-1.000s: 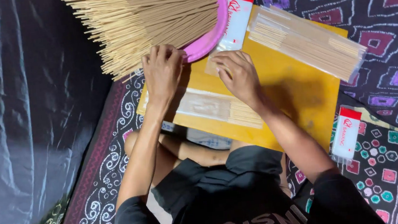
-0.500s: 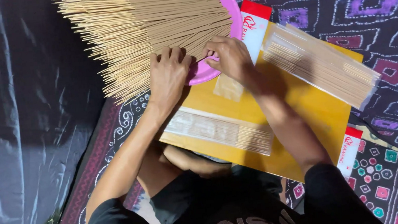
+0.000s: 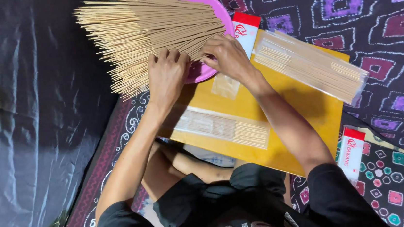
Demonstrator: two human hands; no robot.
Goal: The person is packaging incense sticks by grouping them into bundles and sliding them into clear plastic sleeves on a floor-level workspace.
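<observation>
A big fan of thin tan sticks (image 3: 146, 30) lies across a pink round basin (image 3: 202, 1). My left hand (image 3: 167, 75) rests on the near ends of the sticks, fingers curled into them. My right hand (image 3: 226, 55) pinches a few sticks at the basin's rim. Below both hands a yellow board (image 3: 304, 109) lies on my lap. On it sits a clear packet of sticks (image 3: 222, 125) and a small empty clear sleeve (image 3: 225, 84).
A stack of clear stick packets (image 3: 310, 65) lies on the board's far right. A red-and-white box (image 3: 244, 31) stands by the basin, another (image 3: 350, 153) by my right knee. Patterned cloth (image 3: 374, 25) covers the floor; dark plastic sheet (image 3: 22, 119) lies left.
Both hands moved up from the packet on the yellow board to the stick pile at the basin. The view shifted so the basin and sticks show more fully.
</observation>
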